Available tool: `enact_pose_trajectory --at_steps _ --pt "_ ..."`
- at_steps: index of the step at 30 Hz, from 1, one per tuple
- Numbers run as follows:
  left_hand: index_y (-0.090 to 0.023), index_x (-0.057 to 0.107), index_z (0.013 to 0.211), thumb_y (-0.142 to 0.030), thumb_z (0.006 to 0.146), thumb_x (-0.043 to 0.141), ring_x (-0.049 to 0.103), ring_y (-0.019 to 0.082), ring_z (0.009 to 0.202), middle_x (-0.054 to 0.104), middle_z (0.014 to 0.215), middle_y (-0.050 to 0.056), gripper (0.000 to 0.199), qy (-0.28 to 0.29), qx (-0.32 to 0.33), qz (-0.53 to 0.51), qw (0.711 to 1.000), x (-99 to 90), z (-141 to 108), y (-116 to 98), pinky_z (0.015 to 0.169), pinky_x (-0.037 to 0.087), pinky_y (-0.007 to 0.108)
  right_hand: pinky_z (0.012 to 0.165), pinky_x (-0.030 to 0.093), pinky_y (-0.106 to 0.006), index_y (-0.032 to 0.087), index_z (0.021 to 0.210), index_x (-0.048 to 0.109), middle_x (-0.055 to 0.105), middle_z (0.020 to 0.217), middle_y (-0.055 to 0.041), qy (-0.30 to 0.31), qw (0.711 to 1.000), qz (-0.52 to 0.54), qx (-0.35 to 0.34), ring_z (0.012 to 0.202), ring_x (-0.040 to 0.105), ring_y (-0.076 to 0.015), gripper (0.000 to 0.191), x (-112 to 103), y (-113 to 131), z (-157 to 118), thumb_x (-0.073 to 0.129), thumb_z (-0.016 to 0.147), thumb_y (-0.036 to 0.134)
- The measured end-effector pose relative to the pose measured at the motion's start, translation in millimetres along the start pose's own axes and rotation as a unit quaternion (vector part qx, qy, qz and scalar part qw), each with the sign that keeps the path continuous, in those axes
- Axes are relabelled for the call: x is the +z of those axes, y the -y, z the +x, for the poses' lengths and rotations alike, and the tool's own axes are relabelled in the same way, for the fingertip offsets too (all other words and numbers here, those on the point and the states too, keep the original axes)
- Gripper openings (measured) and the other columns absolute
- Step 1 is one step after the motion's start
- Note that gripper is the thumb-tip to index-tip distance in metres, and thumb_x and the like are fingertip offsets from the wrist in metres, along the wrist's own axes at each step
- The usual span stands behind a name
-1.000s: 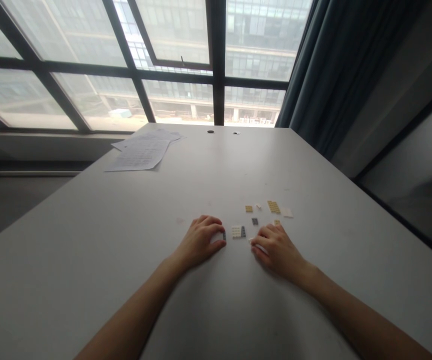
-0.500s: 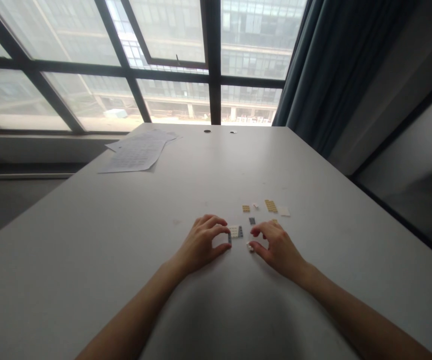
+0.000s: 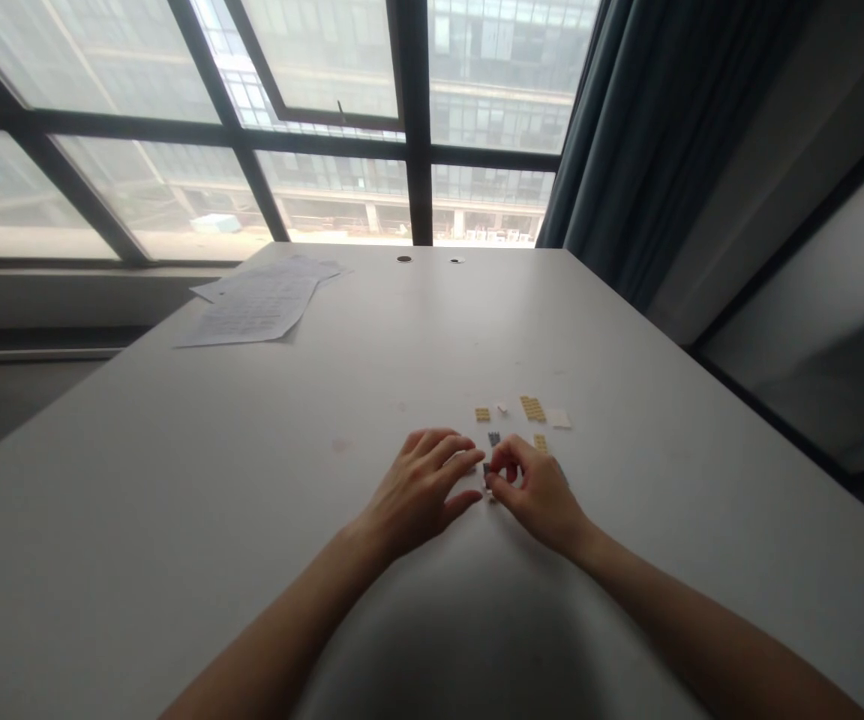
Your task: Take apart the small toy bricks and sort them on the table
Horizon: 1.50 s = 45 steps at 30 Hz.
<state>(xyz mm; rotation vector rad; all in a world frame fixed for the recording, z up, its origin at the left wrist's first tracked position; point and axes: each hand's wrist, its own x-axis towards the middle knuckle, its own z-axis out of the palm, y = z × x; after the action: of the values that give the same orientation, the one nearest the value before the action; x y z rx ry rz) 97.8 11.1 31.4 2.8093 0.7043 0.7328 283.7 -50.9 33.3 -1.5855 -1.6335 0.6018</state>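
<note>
My left hand [image 3: 428,485] rests low over the table with its index finger and thumb apart, their tips close to a small dark grey toy brick [image 3: 487,472]. The thumb and index finger of my right hand [image 3: 537,492] are pinched together at that grey brick. A small white piece [image 3: 491,496] lies just below the right fingertips. Behind the left fingers a pale studded plate [image 3: 469,469] shows only in part. Beyond the hands sit another dark grey brick [image 3: 494,439] and a tan piece [image 3: 540,442], the latter right behind my right hand.
Farther back on the white table [image 3: 252,480] are a small tan plate [image 3: 482,414], a little white piece [image 3: 502,409], a larger tan plate [image 3: 532,408] and a flat white square [image 3: 560,419]. Printed papers [image 3: 252,305] lie far left. Windows and a dark curtain [image 3: 634,140] border the table.
My left hand has moved right, closer to my right hand. The grey brick that was between its fingers is now at my right fingertips, which have closed. The view has shifted slightly.
</note>
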Motion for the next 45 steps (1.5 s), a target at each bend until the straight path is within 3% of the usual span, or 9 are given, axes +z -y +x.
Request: enact_pose_trajectory --at_steps 4,8,18,34,45 --pt "-0.022 0.055 0.121 -0.038 0.086 0.060 0.050 0.026 0.114 0.059 0.121 0.009 0.039 0.050 -0.008 0.034 0.998 6.1 -9 10 0.098 0.038 0.043 0.075 0.040 -0.029 0.021 0.095 0.060 0.067 0.078 0.0005 0.004 0.993 -0.108 -0.041 0.077 0.057 -0.0169 0.020 -1 -6 11 0.058 0.078 0.010" --pt "-0.022 0.052 0.126 -0.036 0.089 0.056 0.050 0.026 0.116 0.058 0.125 0.010 0.041 0.075 0.006 0.039 0.996 12.2 -15 13 0.100 0.037 0.043 0.082 0.037 -0.032 0.022 0.091 0.063 0.070 0.081 -0.0005 0.029 0.981 -0.180 -0.060 0.084 0.059 -0.0188 0.015 4 -9 21 0.058 0.082 0.011" --pt "-0.020 0.051 0.126 -0.032 0.091 0.052 0.050 0.025 0.119 0.057 0.129 0.010 0.037 0.083 0.041 0.055 0.994 15.2 -14 9 0.100 0.037 0.041 0.081 0.035 -0.033 0.023 0.090 0.067 0.074 0.080 0.0009 0.045 0.980 -0.192 0.005 0.083 0.065 -0.0188 0.014 10 -11 32 0.059 0.081 0.016" --pt "-0.019 0.056 0.117 -0.029 0.092 0.049 0.051 0.024 0.117 0.059 0.127 0.008 0.028 0.096 0.051 0.071 0.992 17.3 -15 8 0.099 0.036 0.040 0.084 0.028 -0.037 0.024 0.091 0.070 0.068 0.095 -0.0049 0.035 0.952 -0.298 -0.061 0.098 0.054 -0.0234 0.014 11 -19 30 0.057 0.088 0.025" --pt "-0.018 0.057 0.116 -0.029 0.092 0.049 0.051 0.023 0.117 0.060 0.123 0.009 0.028 0.079 0.066 0.088 0.991 20.0 -15 9 0.098 0.038 0.039 0.084 0.026 -0.036 0.024 0.089 0.071 0.067 0.094 -0.0040 0.041 0.958 -0.279 -0.061 0.097 0.054 -0.0215 0.013 16 -21 31 0.058 0.088 0.024"
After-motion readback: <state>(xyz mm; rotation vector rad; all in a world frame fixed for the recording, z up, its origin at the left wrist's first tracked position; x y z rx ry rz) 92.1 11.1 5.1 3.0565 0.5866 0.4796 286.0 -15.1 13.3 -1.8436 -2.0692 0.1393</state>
